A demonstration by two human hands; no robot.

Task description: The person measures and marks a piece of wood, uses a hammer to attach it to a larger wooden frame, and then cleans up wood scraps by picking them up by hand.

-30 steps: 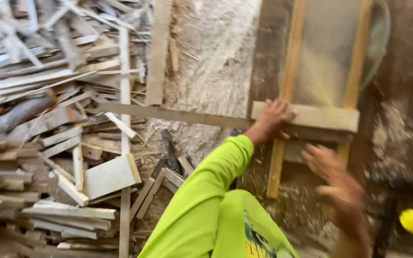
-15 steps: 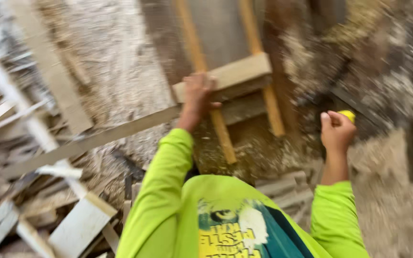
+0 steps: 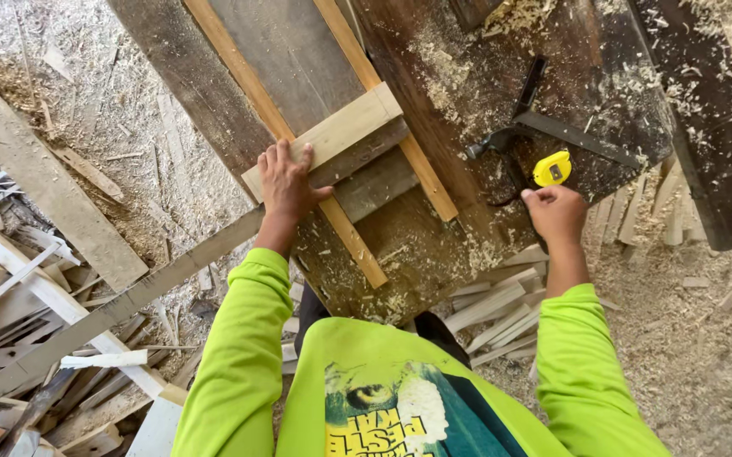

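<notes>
My left hand [image 3: 286,182] lay flat with its fingers [image 3: 282,158] spread wide, gripping nothing, pressing down on the near end of a pale wooden crosspiece [image 3: 341,135]. That crosspiece sat across two long light-coloured slats [image 3: 247,80] which ran side by side away from me over a dark, worn tabletop [image 3: 467,110]; one slat passed right under my palm and ended a little nearer to me than the crosspiece, while the other crossed beneath the crosspiece's far end. A grey board [image 3: 366,161] lay just below the crosspiece, touching its near edge. My right hand [image 3: 556,213] was off to the right of the crosspiece, well apart from it, its fingers curled in toward the palm; whether they had hold of anything I could not tell. Just beyond that hand a yellow tape measure [image 3: 552,167] rested on the tabletop, beside a dark metal tool [image 3: 501,144] whose kind I could not make out. Sawdust and shavings [image 3: 451,63] covered the tabletop to the right of the crosspiece. A long grey plank [image 3: 129,300] ran from below the crosspiece out to the left, toward a heap of scrap wood [image 3: 19,279] on the floor.
</notes>
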